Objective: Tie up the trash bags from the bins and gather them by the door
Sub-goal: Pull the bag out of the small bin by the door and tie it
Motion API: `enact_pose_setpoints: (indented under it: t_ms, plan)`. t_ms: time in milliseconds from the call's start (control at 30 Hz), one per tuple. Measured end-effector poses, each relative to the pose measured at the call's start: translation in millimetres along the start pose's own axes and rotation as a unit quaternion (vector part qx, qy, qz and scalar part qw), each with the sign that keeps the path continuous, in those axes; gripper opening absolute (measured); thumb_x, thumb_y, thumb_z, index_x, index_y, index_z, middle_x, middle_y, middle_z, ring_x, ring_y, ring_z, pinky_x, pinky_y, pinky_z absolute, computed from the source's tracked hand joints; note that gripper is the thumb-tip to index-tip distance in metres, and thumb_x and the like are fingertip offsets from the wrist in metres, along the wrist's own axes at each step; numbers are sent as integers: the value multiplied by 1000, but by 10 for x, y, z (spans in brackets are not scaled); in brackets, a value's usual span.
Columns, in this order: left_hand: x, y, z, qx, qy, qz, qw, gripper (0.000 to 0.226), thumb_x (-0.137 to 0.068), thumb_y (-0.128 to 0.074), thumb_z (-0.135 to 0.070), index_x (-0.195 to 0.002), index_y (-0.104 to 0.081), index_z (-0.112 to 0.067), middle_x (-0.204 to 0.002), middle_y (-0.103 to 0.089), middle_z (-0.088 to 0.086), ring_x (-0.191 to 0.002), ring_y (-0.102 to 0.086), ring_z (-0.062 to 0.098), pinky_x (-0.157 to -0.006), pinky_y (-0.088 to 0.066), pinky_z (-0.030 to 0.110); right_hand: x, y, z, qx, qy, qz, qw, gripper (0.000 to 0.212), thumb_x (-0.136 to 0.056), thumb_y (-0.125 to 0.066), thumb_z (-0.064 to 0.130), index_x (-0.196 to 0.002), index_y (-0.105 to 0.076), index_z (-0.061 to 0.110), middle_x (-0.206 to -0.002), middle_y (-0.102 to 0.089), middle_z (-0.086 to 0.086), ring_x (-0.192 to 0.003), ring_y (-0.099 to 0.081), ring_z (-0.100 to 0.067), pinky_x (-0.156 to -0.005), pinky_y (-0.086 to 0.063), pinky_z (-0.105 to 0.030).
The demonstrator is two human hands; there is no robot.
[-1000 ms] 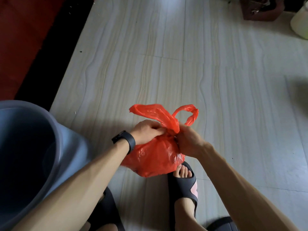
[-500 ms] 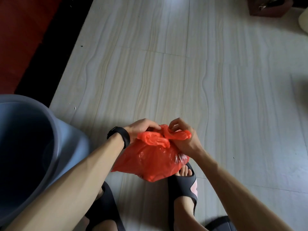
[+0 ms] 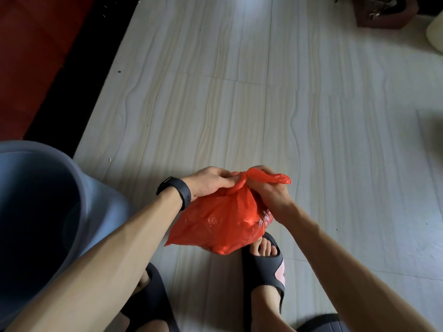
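Observation:
A filled red plastic trash bag hangs low over the tiled floor, just above my feet. My left hand, with a black band on its wrist, grips the twisted neck of the bag from the left. My right hand grips the neck from the right, and a loose red handle end sticks out past its fingers. The two hands meet at a twisted knot at the bag's top. A grey-blue bin stands at the lower left, its inside dark.
Pale wood-grain tiles stretch ahead. A dark strip and a red surface run along the left. A dark brown object and a pale round one sit at the far right. My feet wear dark sandals.
The two upright handle loops were folded down and pulled in; now they are drawn tight into a twist between my hands, with one end sticking out to the right.

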State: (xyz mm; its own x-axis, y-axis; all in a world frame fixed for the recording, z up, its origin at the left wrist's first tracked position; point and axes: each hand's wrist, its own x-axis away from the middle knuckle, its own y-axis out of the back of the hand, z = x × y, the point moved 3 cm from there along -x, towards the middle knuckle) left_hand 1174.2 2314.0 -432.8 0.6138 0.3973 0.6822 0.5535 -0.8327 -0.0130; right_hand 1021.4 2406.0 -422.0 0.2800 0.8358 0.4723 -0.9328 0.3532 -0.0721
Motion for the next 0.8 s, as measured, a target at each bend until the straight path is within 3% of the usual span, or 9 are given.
enact_pose_setpoints:
  t_ms: [67,200,333,367,467,567,633,733,800]
  plan:
    - [-15,-19,36,-25,-19,-22,999,32,-84,-70,-47,-107,-72,-26,-111,-73,-5,-108,-66,12,-106,-45,38,22,-11,-17,-13,-26,39,999,22,-81,-75,15,-100,-72,5,-97,-75,-12,-92,-72,-26,-82,-58,-36]
    - [-26,-74,87,-82,-41,-68,994,37,-86,-64,-55,-111,-70,-29,-110,-71,-9,-107,-64,10,-103,-47,36,36,-67,-37,-26,-73,82,994,28,-93,-62,13,-120,-69,9,-117,-72,-13,-111,-68,-26,-96,-54,-37]
    - [-27,-74,34,-101,-79,-146,981,26,-92,-59,-48,-103,-67,-26,-94,-68,-8,-92,-64,15,-85,-51,31,-5,-84,24,-67,-99,54,991,25,-93,-57,14,-106,-76,21,-108,-75,-4,-109,-67,-23,-98,-50,-33]
    - [-30,-55,21,-108,-88,-170,976,22,-93,-58,-47,-98,-65,-27,-87,-66,-8,-86,-63,17,-78,-49,30,-12,-88,57,-72,-93,49,992,21,-93,-58,17,-99,-78,22,-103,-75,-2,-103,-66,-20,-94,-49,-30]
    - [-3,-44,-4,-171,-119,-211,955,12,-95,-56,-44,-92,-59,-32,-79,-63,-11,-78,-61,16,-69,-43,26,-1,-119,137,-45,-92,4,995,22,-96,-60,30,-79,-71,19,-78,-70,3,-68,-63,-9,-62,-48,-19]
    - [28,-103,22,-212,-178,-225,934,8,-94,-53,-40,-94,-57,-33,-84,-65,-8,-81,-62,16,-73,-49,30,-38,-113,113,-31,-132,-91,987,30,-94,-61,36,-69,-61,19,-64,-61,4,-55,-54,-12,-55,-40,-23]
    - [65,-100,52,-318,-239,-271,877,15,-91,-48,-44,-98,-55,-34,-85,-64,-4,-80,-62,22,-74,-51,40,-58,-130,111,-33,-148,-128,980,32,-92,-62,37,-65,-57,20,-60,-57,4,-50,-51,-12,-53,-38,-24]
    - [144,-4,48,-511,-281,-364,726,11,-92,-54,-38,-99,-61,-34,-87,-61,-6,-78,-60,24,-71,-43,39,-37,-166,119,-12,-133,-147,980,35,-93,-60,35,-61,-53,21,-59,-50,3,-52,-46,-13,-54,-37,-25]
    - [210,81,32,-572,-273,-381,673,11,-89,-64,-29,-99,-63,-34,-88,-62,-5,-77,-58,24,-71,-38,39,5,-158,126,-6,-128,-157,979,35,-94,-57,33,-62,-49,22,-59,-43,2,-50,-40,-13,-50,-35,-23]
